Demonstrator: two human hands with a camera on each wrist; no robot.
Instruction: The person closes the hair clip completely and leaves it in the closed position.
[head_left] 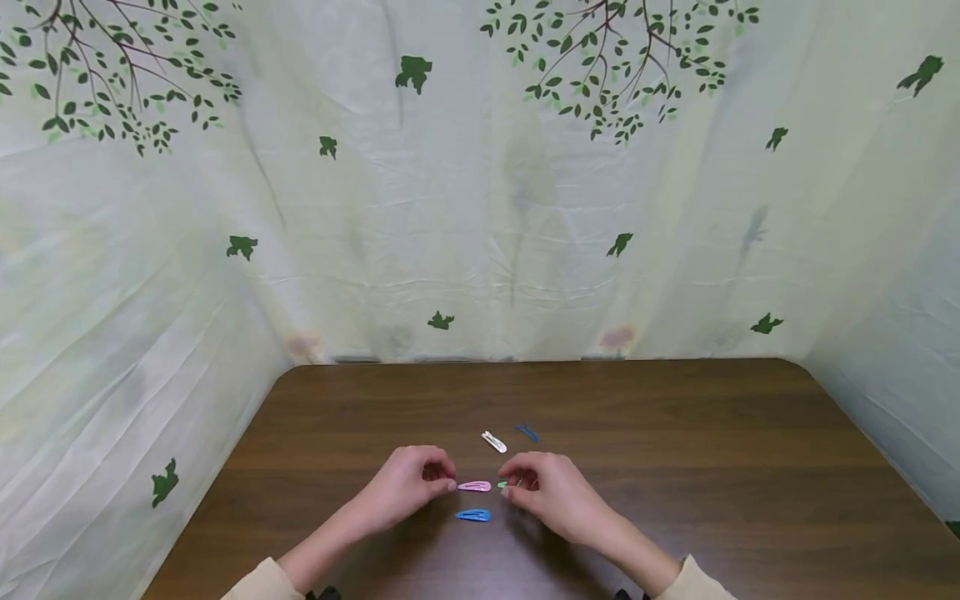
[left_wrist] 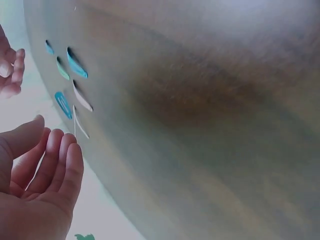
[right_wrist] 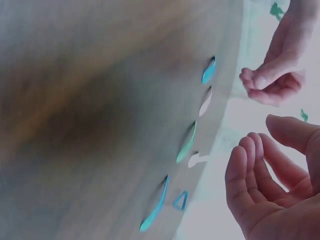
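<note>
Several hair clips lie on the brown table. My left hand (head_left: 411,485) hovers with its thumb tip at the left end of a pink clip (head_left: 474,486). In the left wrist view its curved fingers and thumb stand apart, with nothing between them. A green clip (head_left: 502,484) shows partly at the fingertips of my right hand (head_left: 551,493). In the right wrist view that hand's thumb and loosely bent fingers are apart, and the green clip (right_wrist: 186,142) lies on the table. A bright blue clip (head_left: 472,516) lies nearer me, below the pink one. Another blue clip (right_wrist: 155,205) shows in the right wrist view.
Beyond the hands lie a white clip (head_left: 494,442) and a dark blue clip (head_left: 528,433), both spread open. The table (head_left: 675,417) reaches back to a pale curtain (head_left: 450,208) with printed leaves and birds. More curtain hangs along both sides.
</note>
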